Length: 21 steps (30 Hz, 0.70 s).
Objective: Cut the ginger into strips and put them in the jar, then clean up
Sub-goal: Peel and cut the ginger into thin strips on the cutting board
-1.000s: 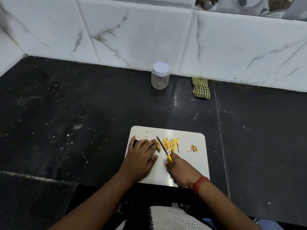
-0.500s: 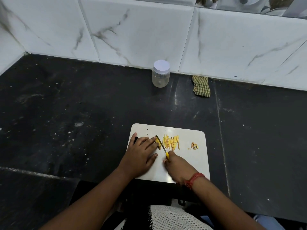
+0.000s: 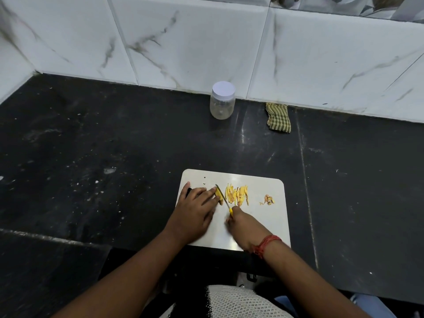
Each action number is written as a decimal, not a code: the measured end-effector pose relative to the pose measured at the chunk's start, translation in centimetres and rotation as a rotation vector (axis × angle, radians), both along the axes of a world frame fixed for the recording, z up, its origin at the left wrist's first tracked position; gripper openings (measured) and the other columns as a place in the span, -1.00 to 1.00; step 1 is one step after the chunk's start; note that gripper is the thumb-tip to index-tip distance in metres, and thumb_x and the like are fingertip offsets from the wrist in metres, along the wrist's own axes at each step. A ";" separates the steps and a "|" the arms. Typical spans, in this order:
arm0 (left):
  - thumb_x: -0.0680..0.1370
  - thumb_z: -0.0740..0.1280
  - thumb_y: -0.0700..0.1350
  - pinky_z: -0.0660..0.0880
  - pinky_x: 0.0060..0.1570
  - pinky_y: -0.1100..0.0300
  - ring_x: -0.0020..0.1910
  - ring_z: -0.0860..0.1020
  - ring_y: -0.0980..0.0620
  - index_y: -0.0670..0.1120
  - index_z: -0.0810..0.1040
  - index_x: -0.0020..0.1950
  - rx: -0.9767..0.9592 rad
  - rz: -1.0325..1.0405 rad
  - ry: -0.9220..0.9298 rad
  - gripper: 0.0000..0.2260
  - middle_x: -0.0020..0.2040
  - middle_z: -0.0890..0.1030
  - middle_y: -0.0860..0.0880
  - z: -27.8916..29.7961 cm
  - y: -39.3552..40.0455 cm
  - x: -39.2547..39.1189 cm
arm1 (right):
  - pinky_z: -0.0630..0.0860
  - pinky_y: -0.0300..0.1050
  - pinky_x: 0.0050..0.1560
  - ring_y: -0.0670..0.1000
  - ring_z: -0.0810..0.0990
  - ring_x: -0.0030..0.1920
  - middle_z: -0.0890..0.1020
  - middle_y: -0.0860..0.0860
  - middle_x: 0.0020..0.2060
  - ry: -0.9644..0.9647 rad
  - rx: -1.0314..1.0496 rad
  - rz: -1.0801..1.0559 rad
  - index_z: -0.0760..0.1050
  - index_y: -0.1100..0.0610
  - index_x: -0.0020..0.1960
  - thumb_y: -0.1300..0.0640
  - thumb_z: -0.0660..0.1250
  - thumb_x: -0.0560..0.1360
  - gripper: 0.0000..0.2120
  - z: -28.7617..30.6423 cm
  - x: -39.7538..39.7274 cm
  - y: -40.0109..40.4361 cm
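A white cutting board (image 3: 263,226) lies near the counter's front edge. My left hand (image 3: 195,210) presses flat fingers on a small piece of ginger (image 3: 219,197) on the board's left part. My right hand (image 3: 245,226) grips a knife (image 3: 223,198) by its yellow handle, the blade lying against the ginger piece. Cut yellow ginger strips (image 3: 237,193) lie in a row just right of the blade. A small heap of ginger peel scraps (image 3: 268,200) sits further right. The clear jar (image 3: 222,103) with a white lid stands closed at the back wall.
A folded green checked cloth (image 3: 278,117) lies against the wall right of the jar. The black stone counter (image 3: 114,157) carries pale specks and crumbs. Marble wall tiles (image 3: 206,42) close off the back and left.
The knife blade has worked slightly leftward along the ginger piece, and the row of strips looks a little longer. The view has shifted slightly; both hands stay on the board.
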State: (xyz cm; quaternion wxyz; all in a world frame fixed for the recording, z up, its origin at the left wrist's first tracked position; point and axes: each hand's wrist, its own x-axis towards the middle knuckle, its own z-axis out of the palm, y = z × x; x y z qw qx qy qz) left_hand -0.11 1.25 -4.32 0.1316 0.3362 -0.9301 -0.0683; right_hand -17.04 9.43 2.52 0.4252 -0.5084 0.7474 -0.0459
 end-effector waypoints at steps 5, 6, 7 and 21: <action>0.63 0.20 -0.01 0.23 0.49 -0.26 0.35 0.48 -0.06 0.03 0.57 0.36 -0.015 0.010 -0.032 -0.66 0.44 0.52 0.00 -0.1 0.0 -0.1 | 0.32 -0.11 -0.17 0.10 0.46 -0.16 0.52 0.11 -0.17 -0.009 0.052 0.048 0.27 0.17 0.06 0.18 0.08 0.64 -0.94 0.1 -0.3 0.5; 0.62 0.20 -0.02 0.24 0.49 -0.26 0.35 0.48 -0.06 0.03 0.57 0.36 -0.015 0.014 -0.034 -0.66 0.43 0.52 0.00 -0.1 0.1 -0.1 | 0.30 -0.13 -0.19 0.09 0.46 -0.18 0.47 0.05 -0.25 -0.010 0.053 0.057 0.24 0.16 0.03 0.19 0.08 0.64 -0.96 0.0 -0.3 0.6; 0.62 0.19 -0.02 0.25 0.49 -0.26 0.35 0.49 -0.06 0.03 0.58 0.35 -0.015 0.016 -0.032 -0.67 0.43 0.53 0.00 -0.1 0.1 -0.2 | 0.29 -0.13 -0.20 0.08 0.45 -0.21 0.43 0.02 -0.29 -0.011 0.056 0.061 0.23 0.16 0.02 0.21 0.08 0.63 -0.97 0.0 -0.3 0.6; 0.58 0.20 -0.05 0.30 0.45 -0.24 0.31 0.51 -0.06 0.03 0.60 0.31 -0.038 0.032 0.000 -0.66 0.39 0.55 0.00 -0.2 0.2 -0.3 | 0.33 -0.23 -0.31 -0.11 0.35 -0.33 0.34 -0.08 -0.30 0.044 0.032 0.116 0.22 0.09 0.02 0.18 0.07 0.64 -0.98 -1.0 -0.7 2.1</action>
